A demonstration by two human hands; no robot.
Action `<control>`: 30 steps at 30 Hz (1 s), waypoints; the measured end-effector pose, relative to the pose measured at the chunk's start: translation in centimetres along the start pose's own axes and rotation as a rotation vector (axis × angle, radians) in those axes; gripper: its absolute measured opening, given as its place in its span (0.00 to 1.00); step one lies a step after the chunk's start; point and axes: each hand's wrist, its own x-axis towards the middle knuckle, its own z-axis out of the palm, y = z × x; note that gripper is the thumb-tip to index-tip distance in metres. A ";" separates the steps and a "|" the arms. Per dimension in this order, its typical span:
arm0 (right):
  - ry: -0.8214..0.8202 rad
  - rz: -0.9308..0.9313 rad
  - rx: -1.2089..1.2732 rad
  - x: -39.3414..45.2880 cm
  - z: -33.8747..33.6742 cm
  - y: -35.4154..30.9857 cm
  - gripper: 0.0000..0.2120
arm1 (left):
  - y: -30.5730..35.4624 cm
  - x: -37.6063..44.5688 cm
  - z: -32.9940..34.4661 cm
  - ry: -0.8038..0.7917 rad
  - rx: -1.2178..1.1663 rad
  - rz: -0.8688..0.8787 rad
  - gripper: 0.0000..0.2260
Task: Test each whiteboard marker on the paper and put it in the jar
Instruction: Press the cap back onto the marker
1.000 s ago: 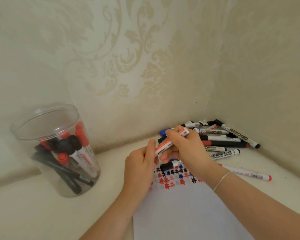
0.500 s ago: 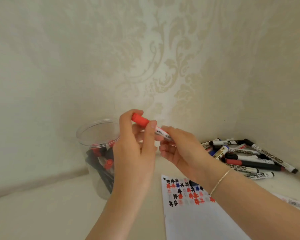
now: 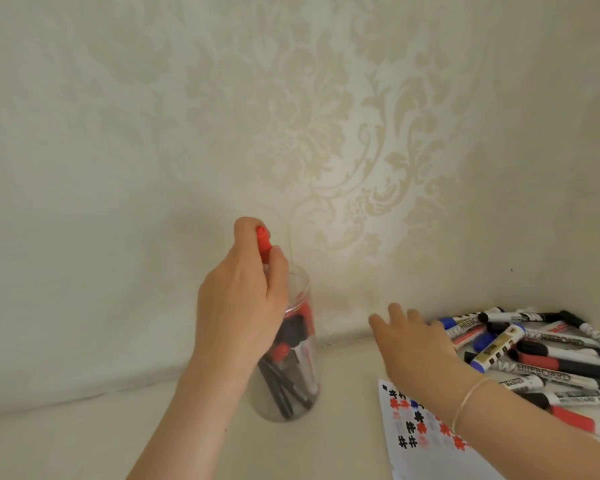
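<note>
My left hand grips a red-capped marker upright, cap up, right over the mouth of the clear plastic jar. The marker's lower part is hidden behind my fingers. The jar stands against the wall and holds several red and black markers. My right hand hovers with fingers spread and holds nothing, reaching toward the pile of markers in the right corner. The white paper with red, black and blue hash marks lies under my right forearm.
A patterned cream wall runs close behind the jar and meets a side wall at the right, boxing in the pile. One red-capped marker lies apart by the paper's right edge. The pale tabletop extends to the left of the jar.
My left hand has taken the red marker alone and carried it over the jar's mouth, now upright. My right hand has let go and moved right toward the pile.
</note>
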 end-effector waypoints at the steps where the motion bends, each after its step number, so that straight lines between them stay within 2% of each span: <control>1: -0.075 0.084 -0.087 -0.2 0.5 0.4 0.23 | -0.1 0.0 0.3 -0.063 0.031 -0.010 0.04; 4: -0.267 0.269 -0.195 -0.6 1.7 1.6 0.24 | -0.3 0.3 0.9 -0.211 0.133 -0.068 0.07; 6: -0.330 0.303 -0.166 -0.6 2.1 2.4 0.27 | -0.6 0.6 1.2 -0.279 0.203 -0.105 0.08; 14: -0.280 0.149 -0.112 0.5 3.2 3.5 0.22 | -1.4 2.2 2.1 -0.599 0.333 -0.207 0.14; 18: -0.196 0.060 -0.099 0.4 3.2 3.7 0.19 | -1.9 3.5 2.0 -0.761 0.248 -0.279 0.12; 20: -0.175 0.025 -0.101 0.2 2.9 3.9 0.18 | -1.6 3.8 1.9 -0.736 0.243 -0.266 0.11; 21: -0.171 0.011 -0.106 0.3 2.8 4.0 0.17 | -1.1 3.8 1.9 -0.671 0.290 -0.237 0.11; 23: -0.220 -0.009 -0.088 0.5 2.4 4.2 0.14 | 0.4 3.4 1.7 -0.429 0.413 -0.133 0.11; 25: -0.246 -0.034 -0.046 0.8 2.0 4.7 0.02 | 2.4 2.5 1.6 -0.141 0.315 0.043 0.12; 26: -0.233 -0.040 0.010 1.2 2.0 5.1 0.09 | 3.4 2.0 1.7 -0.056 0.182 0.162 0.12; 27: -0.237 -0.045 0.054 1.2 1.7 5.3 0.15 | 4.3 1.5 2.0 -0.032 0.063 0.277 0.13; 28: -0.253 -0.044 0.090 1.3 1.6 5.5 0.17 | 5.0 1.0 2.6 -0.062 -0.019 0.368 0.13; 30: -0.222 -0.061 0.155 1.1 1.2 5.8 0.09 | 6.1 0.0 4.3 -0.269 -0.091 0.387 0.12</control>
